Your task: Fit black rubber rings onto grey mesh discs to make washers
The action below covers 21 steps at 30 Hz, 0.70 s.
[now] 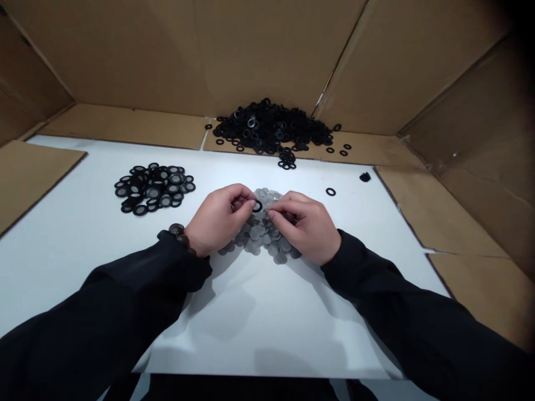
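My left hand (221,219) pinches a black ring (258,206) between thumb and forefinger, over a heap of small grey discs (256,233). Close by on the right, my right hand (307,225) is closed in a pinch, its fingertips just short of the ring. What sits in that pinch is too small to make out, and something dark shows under its curled fingers. Both hands hide parts of the disc heap.
Left of the hands lies a pile of black rings with grey centres (152,192). A large heap of black rings (271,125) rests against the cardboard wall (137,55). A single ring (330,191) and a small black lump (365,177) lie on the white surface (251,323).
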Available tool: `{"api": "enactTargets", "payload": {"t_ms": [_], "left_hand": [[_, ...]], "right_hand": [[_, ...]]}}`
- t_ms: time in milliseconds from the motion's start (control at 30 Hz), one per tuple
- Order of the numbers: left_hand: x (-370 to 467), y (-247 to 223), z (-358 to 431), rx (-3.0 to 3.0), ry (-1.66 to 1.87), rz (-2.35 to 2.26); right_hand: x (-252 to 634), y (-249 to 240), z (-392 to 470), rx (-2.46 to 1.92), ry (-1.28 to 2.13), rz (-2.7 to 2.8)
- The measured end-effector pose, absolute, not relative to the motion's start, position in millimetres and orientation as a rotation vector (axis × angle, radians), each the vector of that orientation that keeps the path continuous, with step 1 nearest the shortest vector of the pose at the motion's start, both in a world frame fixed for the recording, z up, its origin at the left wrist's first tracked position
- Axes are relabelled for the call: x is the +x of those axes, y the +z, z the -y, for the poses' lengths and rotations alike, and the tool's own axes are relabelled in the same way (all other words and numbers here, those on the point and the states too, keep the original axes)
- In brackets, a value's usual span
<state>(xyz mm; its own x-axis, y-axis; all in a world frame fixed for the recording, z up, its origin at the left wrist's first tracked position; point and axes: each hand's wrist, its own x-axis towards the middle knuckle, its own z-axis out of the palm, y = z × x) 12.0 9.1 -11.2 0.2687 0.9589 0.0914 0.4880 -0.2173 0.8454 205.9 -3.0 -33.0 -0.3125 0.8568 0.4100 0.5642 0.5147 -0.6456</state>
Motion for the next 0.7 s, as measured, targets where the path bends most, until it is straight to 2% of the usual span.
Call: {"api": "enactTargets", "payload": {"t_ms": [700], "left_hand": [[23, -11, 2, 1.692, 0.896, -1.201]], "right_hand": [[193, -29, 7, -1.213, 0.489, 1.86]]}}
